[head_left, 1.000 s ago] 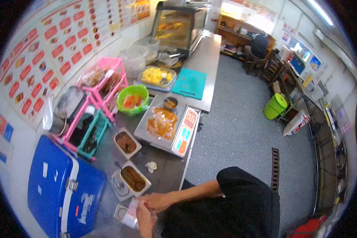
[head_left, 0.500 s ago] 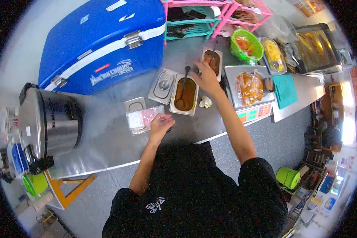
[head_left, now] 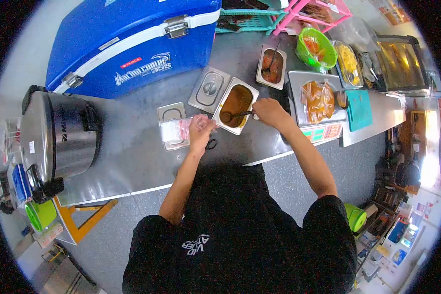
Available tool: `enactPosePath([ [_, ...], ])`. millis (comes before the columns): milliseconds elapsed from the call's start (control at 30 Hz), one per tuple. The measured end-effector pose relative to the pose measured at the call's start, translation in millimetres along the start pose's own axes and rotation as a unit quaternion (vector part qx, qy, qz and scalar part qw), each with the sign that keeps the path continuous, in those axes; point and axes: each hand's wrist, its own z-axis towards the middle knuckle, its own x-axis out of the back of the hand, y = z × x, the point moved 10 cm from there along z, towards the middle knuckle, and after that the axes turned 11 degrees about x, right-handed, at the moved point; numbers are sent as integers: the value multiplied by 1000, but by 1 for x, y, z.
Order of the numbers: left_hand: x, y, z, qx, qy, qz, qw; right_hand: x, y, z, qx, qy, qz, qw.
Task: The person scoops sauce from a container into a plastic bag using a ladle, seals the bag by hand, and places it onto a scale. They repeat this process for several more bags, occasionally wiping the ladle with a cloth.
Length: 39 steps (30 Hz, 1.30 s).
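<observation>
My right hand (head_left: 270, 113) is closed around the handle of a dark ladle (head_left: 236, 114), whose bowl rests in brown sauce. A steel pan (head_left: 251, 87) holds the sauce and stands slightly turned on the counter. At its left side my left hand (head_left: 199, 133) has curled fingers, with a bit of clear plastic bag (head_left: 199, 121) showing at the fingertips. Just left of that hand, a stack of clear bags with pink print (head_left: 174, 131) lies over a steel lid (head_left: 170, 111). Another steel lid (head_left: 209, 89) adjoins the pan.
Behind stands a second pan (head_left: 272, 63) of reddish food with a spoon. To the right are a scale (head_left: 323, 133) bearing bagged orange food (head_left: 318, 102), a green basket (head_left: 314, 51) and a teal board (head_left: 359, 110). A blue cooler (head_left: 147, 54) and steel pot (head_left: 66, 137) occupy the left.
My right hand has come back from the rear pan and taken hold of the ladle, whose handle now points right. My left hand has moved up towards the sauce pan.
</observation>
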Motion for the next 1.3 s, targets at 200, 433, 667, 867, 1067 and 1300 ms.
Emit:
enactPosePath([
  [200,-21,28,-8,-127,-18,153,980,27,5,-26,-120,26,-71,990],
  [433,-21,29,-7,-88,-17,106,990,2,8,-32,-182,0,-49,982],
  [667,-2,12,4,0,-24,37,999,-14,-6,-33,-181,31,129,974],
  [867,0,13,1,21,-32,25,999,-22,8,-50,-194,86,263,941],
  [1067,8,36,-8,-2,2,60,998,-84,28,-81,-229,124,477,840],
  [1300,11,85,-37,-146,83,205,964,-83,25,-99,-247,211,477,816],
])
